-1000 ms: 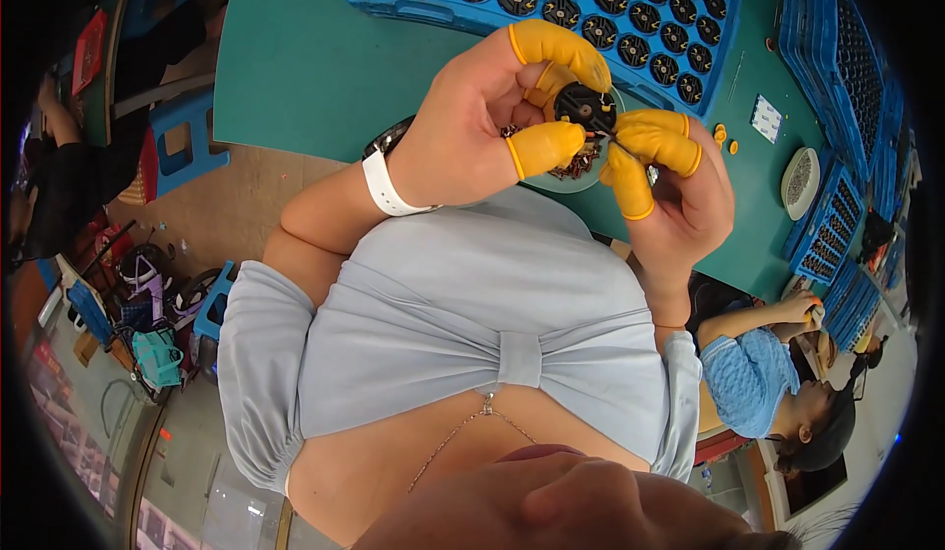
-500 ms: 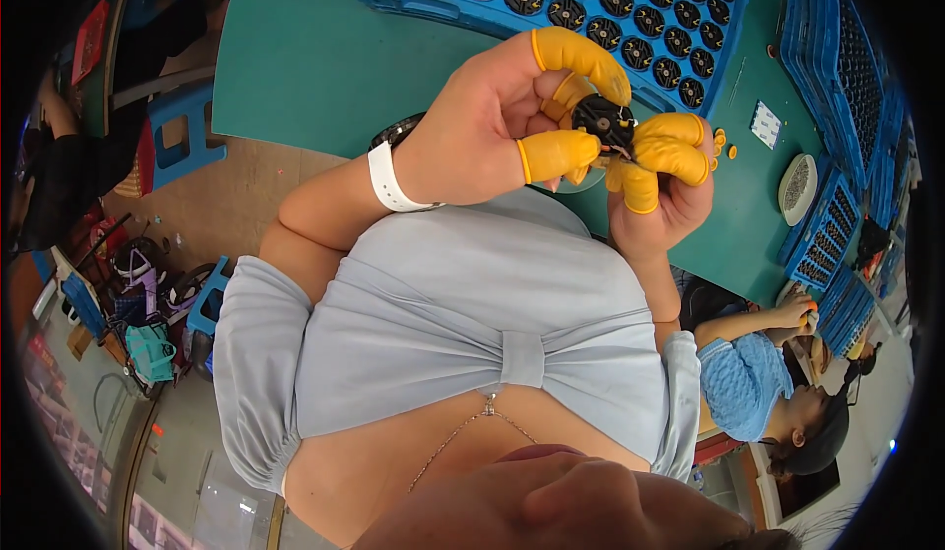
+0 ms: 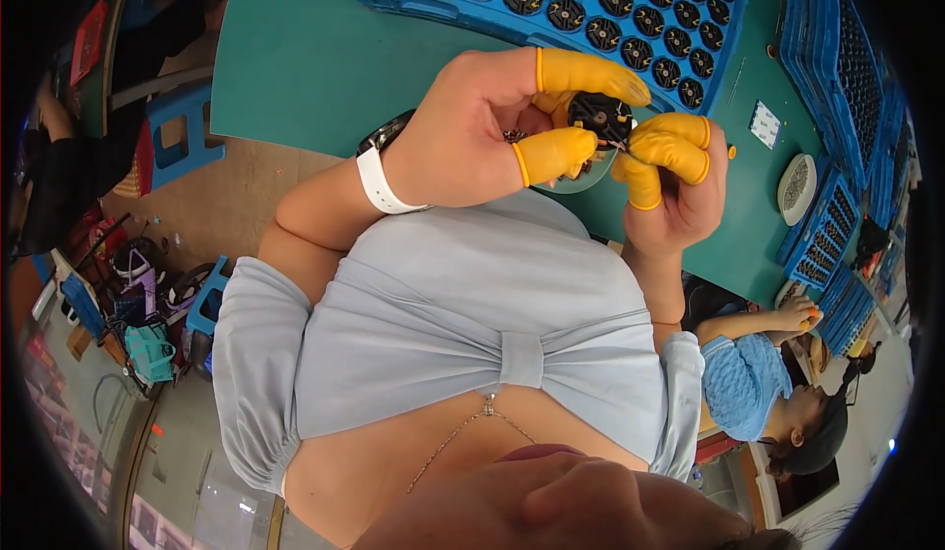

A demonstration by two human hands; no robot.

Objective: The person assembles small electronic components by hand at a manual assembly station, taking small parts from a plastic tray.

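My left hand, with yellow finger cots on its fingertips, grips a round black part with a hole in its middle. Thumb and fingers hold it at its edge, tilted above the table. Close against the part's right lower side is my right hand, also in yellow finger cots. Its thumb and fingertips are pinched together at a thin lead or wire that seems to come from the black part; its exact shape is too small to tell. Below the hands, a clear bowl with small brownish pieces is partly hidden.
A blue tray with rows of similar round black parts lies across the green table. On the right are a white dish of small pieces, a white packet and stacked blue trays. A co-worker sits at right.
My right hand has shifted slightly right and down, away from the black part. My left hand has moved slightly down with the part, and more of the bowl shows.
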